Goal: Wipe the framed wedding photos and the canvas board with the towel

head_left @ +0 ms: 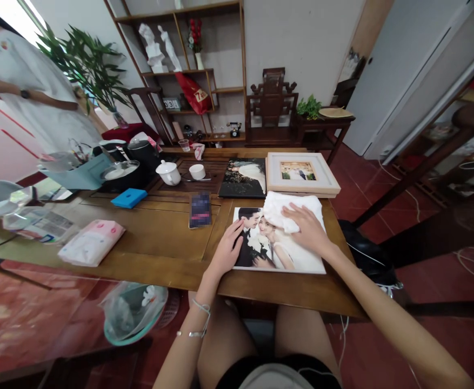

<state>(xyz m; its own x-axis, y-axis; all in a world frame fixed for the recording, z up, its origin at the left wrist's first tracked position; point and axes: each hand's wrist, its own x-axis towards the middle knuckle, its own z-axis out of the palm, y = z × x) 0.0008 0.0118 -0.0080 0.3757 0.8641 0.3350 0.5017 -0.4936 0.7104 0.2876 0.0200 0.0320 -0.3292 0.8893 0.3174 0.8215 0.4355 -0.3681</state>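
Note:
A wedding photo panel (256, 248) of a couple lies flat near the table's front edge. My left hand (226, 246) rests on its left edge, fingers stretched out and holding nothing. On the panel's upper right part, my right hand (304, 227) grips a bunched white cloth (309, 205) and presses it down. The cloth hides the panel's top right portion. Just behind the panel lie a dark photo panel (237, 178) with a white gown and a pale wooden picture frame (275, 165) with a small photo in it.
A phone-like dark item (200, 210), a tissue pack (93, 243), a blue box (129, 198), a lidded white cup (168, 173) and a black pot (119, 175) stand to the left. A lined bin (135, 313) is below. A person (29, 81) stands at the far left.

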